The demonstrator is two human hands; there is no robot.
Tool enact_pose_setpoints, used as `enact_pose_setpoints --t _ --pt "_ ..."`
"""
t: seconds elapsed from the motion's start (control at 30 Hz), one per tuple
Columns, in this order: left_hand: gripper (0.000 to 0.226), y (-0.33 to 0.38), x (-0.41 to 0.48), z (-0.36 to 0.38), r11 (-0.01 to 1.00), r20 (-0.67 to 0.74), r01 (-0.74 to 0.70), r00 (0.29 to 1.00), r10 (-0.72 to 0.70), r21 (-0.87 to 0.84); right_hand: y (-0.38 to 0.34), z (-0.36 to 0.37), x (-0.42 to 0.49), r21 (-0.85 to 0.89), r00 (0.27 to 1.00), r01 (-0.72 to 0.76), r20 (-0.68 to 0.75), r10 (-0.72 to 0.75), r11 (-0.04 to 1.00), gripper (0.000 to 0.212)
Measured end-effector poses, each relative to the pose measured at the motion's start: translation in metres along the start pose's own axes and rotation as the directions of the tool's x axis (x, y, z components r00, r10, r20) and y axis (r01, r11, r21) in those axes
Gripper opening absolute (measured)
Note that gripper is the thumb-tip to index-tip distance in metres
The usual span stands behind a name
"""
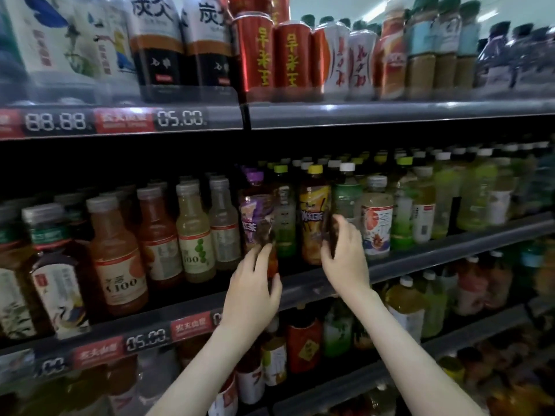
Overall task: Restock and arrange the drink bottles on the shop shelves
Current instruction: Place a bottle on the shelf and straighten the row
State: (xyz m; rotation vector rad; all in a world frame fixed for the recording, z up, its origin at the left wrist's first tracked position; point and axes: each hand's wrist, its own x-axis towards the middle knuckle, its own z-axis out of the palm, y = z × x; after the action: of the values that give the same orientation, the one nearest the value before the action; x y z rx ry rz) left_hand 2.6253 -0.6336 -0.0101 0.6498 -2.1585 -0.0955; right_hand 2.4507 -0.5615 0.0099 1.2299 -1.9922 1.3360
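Both my hands reach to the middle shelf (420, 261). My left hand (253, 291) grips the lower part of a purple-labelled tea bottle (256, 214) with a purple cap, standing at the shelf's front edge. My right hand (344, 256) wraps around the right side of a yellow-labelled iced tea bottle (313, 217) with a yellow cap, also upright at the front. A green-labelled bottle (283, 217) stands between the two. My fingers hide the bases of both held bottles.
Juice bottles with grey caps (118, 259) fill the shelf's left side; green and pale tea bottles (377, 217) fill the right. Red cans (256, 52) and large bottles stand on the top shelf. More bottles (405, 307) sit on the lower shelf. Price tags (144, 340) line the shelf edges.
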Motion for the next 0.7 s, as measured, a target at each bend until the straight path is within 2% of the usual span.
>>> enact_pose_setpoints --t 0.07,0.13,0.23,0.3,0.4,0.47,0.57,0.7 --pt "0.055 0.02 0.007 0.02 1.0 -0.058 -0.018 0.998 0.019 0.008 0.028 -0.014 0.008 -0.071 0.992 0.032 -0.116 -0.041 0.997 0.062" --pt "0.054 0.043 0.016 0.044 1.0 -0.108 0.003 0.994 -0.002 0.009 0.056 -0.027 0.021 -0.101 0.986 0.057 -0.152 -0.072 0.993 0.073" --pt "0.053 0.084 0.034 0.075 0.999 -0.138 0.037 0.99 -0.038 -0.011 0.091 -0.051 0.055 -0.14 0.983 0.134 -0.105 -0.149 0.981 0.081" --pt "0.053 0.107 0.045 0.094 0.999 -0.142 0.037 0.989 -0.036 0.006 0.107 -0.063 0.083 -0.147 0.984 0.173 -0.007 -0.176 0.974 0.078" --pt "0.054 0.13 0.053 0.116 0.997 -0.128 0.076 0.989 -0.076 0.002 0.121 -0.069 0.114 -0.014 0.939 0.241 0.256 -0.229 0.971 0.074" --pt "0.055 0.138 0.053 0.124 0.994 -0.099 0.112 0.989 -0.112 -0.009 0.123 -0.069 0.123 0.136 0.901 0.193 0.367 -0.23 0.972 0.082" --pt "0.055 0.142 0.054 0.128 0.991 -0.078 0.135 0.988 -0.135 0.002 0.126 -0.072 0.129 0.205 0.919 0.144 0.335 -0.208 0.968 0.094" --pt "0.061 0.154 0.061 0.129 0.988 -0.006 0.149 0.989 -0.149 -0.037 0.127 -0.085 0.123 0.304 0.929 0.214 0.23 -0.29 0.928 0.079"
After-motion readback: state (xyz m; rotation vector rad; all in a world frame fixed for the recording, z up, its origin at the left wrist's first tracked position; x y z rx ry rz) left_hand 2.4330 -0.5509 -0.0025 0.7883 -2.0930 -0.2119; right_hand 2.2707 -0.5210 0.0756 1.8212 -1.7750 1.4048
